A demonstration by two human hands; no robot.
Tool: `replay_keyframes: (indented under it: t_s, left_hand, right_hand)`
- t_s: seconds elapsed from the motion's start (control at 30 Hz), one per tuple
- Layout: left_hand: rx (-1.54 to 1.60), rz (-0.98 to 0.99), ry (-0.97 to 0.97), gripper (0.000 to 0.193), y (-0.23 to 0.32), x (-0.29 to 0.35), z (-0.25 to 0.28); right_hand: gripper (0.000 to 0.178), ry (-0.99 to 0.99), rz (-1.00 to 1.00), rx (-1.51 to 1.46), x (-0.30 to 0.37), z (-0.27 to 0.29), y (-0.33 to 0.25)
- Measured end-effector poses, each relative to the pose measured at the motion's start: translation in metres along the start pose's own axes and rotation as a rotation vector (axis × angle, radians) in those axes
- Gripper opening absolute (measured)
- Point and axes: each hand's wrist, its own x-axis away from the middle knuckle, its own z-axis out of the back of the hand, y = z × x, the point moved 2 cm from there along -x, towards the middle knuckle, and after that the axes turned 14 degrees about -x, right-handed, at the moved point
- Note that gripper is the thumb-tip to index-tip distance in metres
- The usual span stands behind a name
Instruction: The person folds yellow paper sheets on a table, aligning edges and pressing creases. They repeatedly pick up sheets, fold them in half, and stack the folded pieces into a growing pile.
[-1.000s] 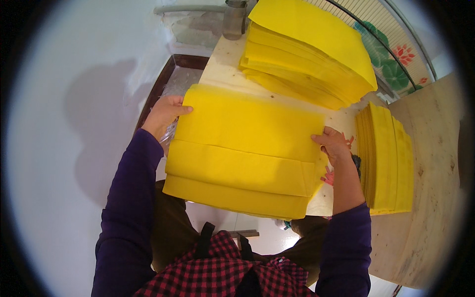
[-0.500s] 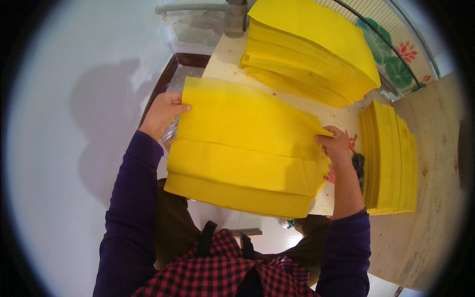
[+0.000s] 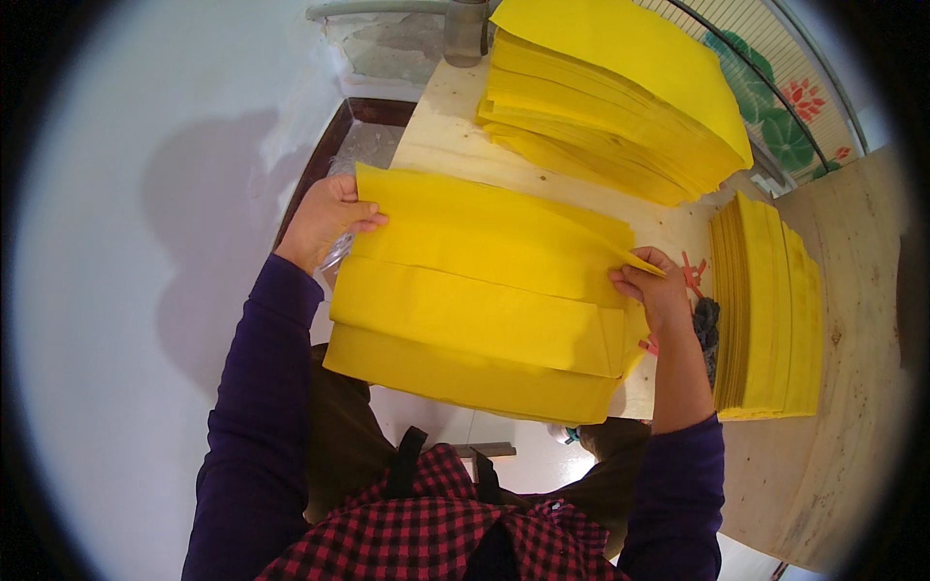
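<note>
A yellow sheet of felt-like cloth [image 3: 484,237] spans the space between my hands, above my lap and the near part of the table. Its far edge is raised, and folded layers of the same yellow show along its near side. My left hand [image 3: 334,218] pinches the far left corner, thumb on top. At the right edge, my right hand [image 3: 651,281] grips a corner of the sheet between thumb and fingers. Beyond it lies a thick stack of yellow sheets [image 3: 610,107]. Another stack of folded yellow pieces [image 3: 770,320] stands right of my right hand.
The pale wooden table [image 3: 441,136] also holds a grey jar-like container [image 3: 466,34], red strips [image 3: 692,269] and a dark grey bundle [image 3: 705,334]. A wooden board [image 3: 852,416] adjoins at right. A white wall [image 3: 116,290] stands close on the left.
The sheet's far edge has come down toward me, with my left fingers now lying further over its corner. My right hand has shifted slightly left. The view has moved a little.
</note>
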Motion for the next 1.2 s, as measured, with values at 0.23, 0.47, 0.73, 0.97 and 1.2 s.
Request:
replay_keyframes:
  t_s: [0.23, 0.47, 0.73, 0.97, 1.2]
  left_hand:
    - [-0.093, -0.028, 0.060, 0.012, -0.009, -0.005, 0.003]
    - [-0.296, -0.203, 0.228, 0.013, -0.016, -0.001, 0.000]
    - [-0.271, -0.323, 0.227, 0.020, -0.021, -0.004, -0.001]
    - [-0.244, -0.406, 0.180, 0.018, -0.032, -0.008, -0.002]
    - [-0.305, -0.455, 0.203, 0.019, -0.039, -0.011, 0.001]
  right_hand:
    - [0.018, -0.037, 0.064, 0.005, 0.009, 0.003, 0.007]
    - [0.016, -0.068, 0.231, -0.026, 0.020, 0.009, 0.027]
    - [0.017, -0.092, 0.280, -0.014, 0.019, 0.011, 0.032]
    - [0.015, -0.116, 0.246, -0.071, 0.015, 0.014, 0.034]
    - [0.010, -0.126, 0.250, -0.111, 0.015, 0.014, 0.037]
